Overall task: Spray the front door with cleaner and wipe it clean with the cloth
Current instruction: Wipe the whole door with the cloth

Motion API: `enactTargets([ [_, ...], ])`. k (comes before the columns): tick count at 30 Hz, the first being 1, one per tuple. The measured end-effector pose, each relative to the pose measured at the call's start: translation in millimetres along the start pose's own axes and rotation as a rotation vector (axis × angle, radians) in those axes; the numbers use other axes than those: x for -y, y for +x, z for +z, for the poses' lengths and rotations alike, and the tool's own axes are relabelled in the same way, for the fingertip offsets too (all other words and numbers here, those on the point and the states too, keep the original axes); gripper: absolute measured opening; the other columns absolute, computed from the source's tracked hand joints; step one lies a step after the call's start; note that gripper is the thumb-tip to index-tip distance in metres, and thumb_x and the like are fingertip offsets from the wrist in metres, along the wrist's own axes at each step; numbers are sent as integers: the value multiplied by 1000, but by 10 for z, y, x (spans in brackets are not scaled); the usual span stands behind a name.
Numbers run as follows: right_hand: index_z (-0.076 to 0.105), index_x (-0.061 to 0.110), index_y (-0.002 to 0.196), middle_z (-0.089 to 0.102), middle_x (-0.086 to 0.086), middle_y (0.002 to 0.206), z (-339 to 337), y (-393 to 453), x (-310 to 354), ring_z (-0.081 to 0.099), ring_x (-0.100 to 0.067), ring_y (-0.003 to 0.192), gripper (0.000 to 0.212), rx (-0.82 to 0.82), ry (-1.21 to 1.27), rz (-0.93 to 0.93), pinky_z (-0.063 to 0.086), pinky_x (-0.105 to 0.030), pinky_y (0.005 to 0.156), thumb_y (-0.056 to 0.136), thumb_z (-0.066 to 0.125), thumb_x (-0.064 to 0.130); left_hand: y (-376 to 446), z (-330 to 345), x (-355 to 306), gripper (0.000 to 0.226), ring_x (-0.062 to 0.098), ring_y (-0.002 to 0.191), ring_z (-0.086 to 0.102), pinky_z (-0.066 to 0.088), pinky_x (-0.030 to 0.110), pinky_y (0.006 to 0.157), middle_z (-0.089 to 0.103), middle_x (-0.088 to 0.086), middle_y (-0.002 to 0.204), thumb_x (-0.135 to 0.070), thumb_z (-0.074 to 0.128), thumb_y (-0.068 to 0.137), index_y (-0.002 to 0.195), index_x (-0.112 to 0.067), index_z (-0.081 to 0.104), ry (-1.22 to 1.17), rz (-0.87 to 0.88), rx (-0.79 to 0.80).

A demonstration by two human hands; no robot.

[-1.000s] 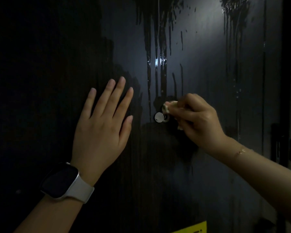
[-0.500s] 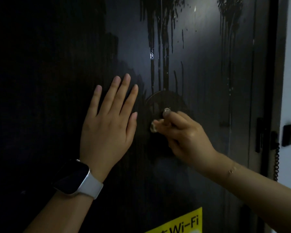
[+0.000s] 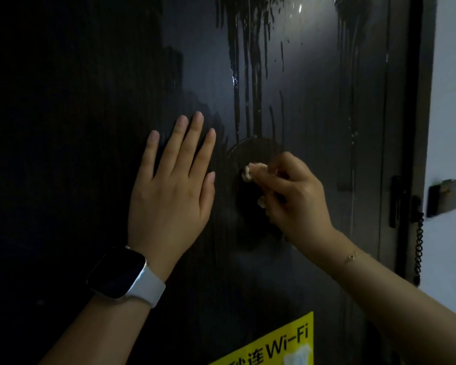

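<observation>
The dark front door [image 3: 313, 83] fills the view, with wet streaks of cleaner running down its upper middle. My left hand [image 3: 171, 188] lies flat against the door, fingers straight and pointing up, a watch on the wrist. My right hand [image 3: 292, 196] pinches a small pale wad of cloth [image 3: 248, 173] and presses it on the door inside a wiped circular patch. Most of the cloth is hidden in my fingers. No spray bottle is in view.
A yellow Wi-Fi sticker [image 3: 277, 343] sits low on the door. The door's right edge and frame [image 3: 416, 127] carry a dark latch with a coiled cord [image 3: 418, 248]. A white wall [image 3: 453, 101] with a small mounted box [image 3: 444, 197] lies to the right.
My right hand with the cloth dropped from beside the peephole and now sits over it, rubbing in a small circle. The view shifted, showing more of the sticker and wall. My left hand stays flat.
</observation>
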State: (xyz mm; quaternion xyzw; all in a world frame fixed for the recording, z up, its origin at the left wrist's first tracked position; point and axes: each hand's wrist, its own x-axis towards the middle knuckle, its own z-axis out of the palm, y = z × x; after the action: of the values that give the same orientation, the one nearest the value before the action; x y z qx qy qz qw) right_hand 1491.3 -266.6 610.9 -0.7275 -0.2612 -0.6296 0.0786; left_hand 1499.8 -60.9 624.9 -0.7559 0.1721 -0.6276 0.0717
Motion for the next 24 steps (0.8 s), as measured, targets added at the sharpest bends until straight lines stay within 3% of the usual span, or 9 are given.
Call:
enactTargets([
  [4, 71, 7, 108, 53, -10, 89, -98, 84, -60, 55, -20, 77, 23, -29, 7, 16, 51, -37, 62, 88, 64, -1, 3, -7, 2, 57, 24, 150, 3, 8, 50, 120, 4, 9, 163, -36, 24, 103, 155, -14, 14, -2, 0, 3],
  [8, 72, 11, 108, 51, -8, 91, -248, 140, -274, 57, 2, 72, 17, -204, 128, 231, 46, -10, 60, 93, 65, 9, -5, 10, -4, 57, 24, 150, 6, 9, 50, 120, 7, 9, 163, -35, 26, 103, 155, -13, 16, -13, 5, -9],
  [11, 71, 13, 110, 49, -6, 92, -131, 187, -346, 58, -10, 65, 17, -162, 205, 241, 50, -16, 54, 95, 62, 13, 0, 15, -2, 57, 24, 150, 6, 10, 50, 120, 7, 9, 163, -35, 26, 103, 155, -14, 16, -11, 0, -8],
  [14, 70, 6, 112, 52, -8, 94, 49, 27, -300, 59, -16, 86, 20, -121, 119, 100, 55, -31, 71, 93, 61, 3, -4, 14, -3, 57, 24, 150, 5, 10, 50, 120, 6, 9, 163, -35, 25, 103, 155, -14, 16, -1, -3, 7],
  [16, 69, 4, 111, 53, -9, 92, 72, -169, -270, 62, -28, 89, 21, -92, 99, 88, 55, -40, 73, 93, 60, 1, -3, 15, 1, 57, 24, 150, 6, 10, 50, 120, 6, 9, 163, -35, 25, 103, 155, -14, 16, -6, 0, 9],
  [20, 73, 9, 107, 55, -4, 90, -66, -531, -235, 59, -24, 80, 22, 106, 56, 33, 52, -37, 62, 89, 61, 2, 2, 1, -3, 57, 25, 150, 7, 8, 49, 120, 7, 9, 163, -35, 27, 102, 154, -14, 17, -20, 3, 35],
  [22, 74, 15, 103, 53, 1, 89, -194, -627, -138, 58, -17, 72, 19, 204, 173, 147, 50, -29, 58, 90, 65, 5, 19, -33, 4, 56, 24, 150, 9, 7, 48, 121, 11, 10, 162, -33, 30, 101, 153, -14, 23, -60, -5, 38],
  [24, 77, 19, 97, 55, 0, 83, -353, -674, 28, 61, -13, 66, 13, 151, 477, 438, 48, -21, 57, 87, 70, 15, 22, -80, 21, 49, 22, 148, 16, 7, 45, 121, 22, 8, 160, -28, 36, 100, 147, -14, 38, -169, 16, 28],
])
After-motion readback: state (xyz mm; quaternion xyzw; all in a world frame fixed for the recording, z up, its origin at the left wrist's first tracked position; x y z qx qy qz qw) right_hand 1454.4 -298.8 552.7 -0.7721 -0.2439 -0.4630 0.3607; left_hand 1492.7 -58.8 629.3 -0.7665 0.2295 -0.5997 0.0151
